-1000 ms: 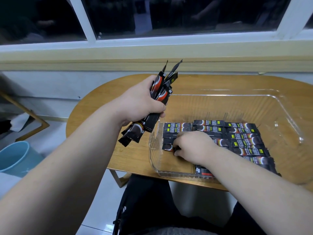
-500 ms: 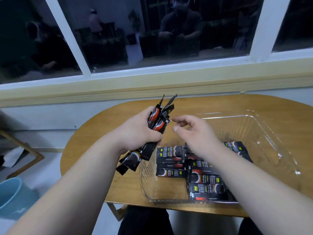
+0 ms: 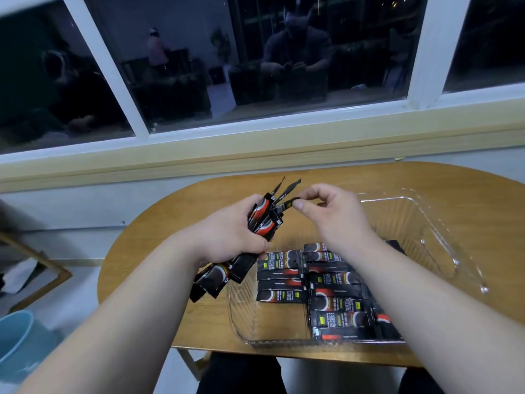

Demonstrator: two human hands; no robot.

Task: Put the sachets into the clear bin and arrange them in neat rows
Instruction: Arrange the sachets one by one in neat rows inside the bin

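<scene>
My left hand (image 3: 227,237) grips a bundle of sachets (image 3: 262,223) above the tabletop (image 3: 159,237), long axes slanting up toward the window. My right hand (image 3: 332,211) pinches the tip of one sachet (image 3: 285,204) in it. In the clear bin (image 3: 443,251), laid sachets (image 3: 335,305) lie lengthwise left-to-right in rows

A rounded wooden table (image 3: 164,220) stands against a pale wall beneath a white-framed window (image 3: 112,78), its dark panes reflecting a seated figure (image 3: 295,52) in a dim room. A yellowish ledge (image 3: 255,163) runs under the window. At lower left, a light blue bin (image 3: 14,336) sits on the floor near a gold-coloured metal frame (image 3: 56,275).
</scene>
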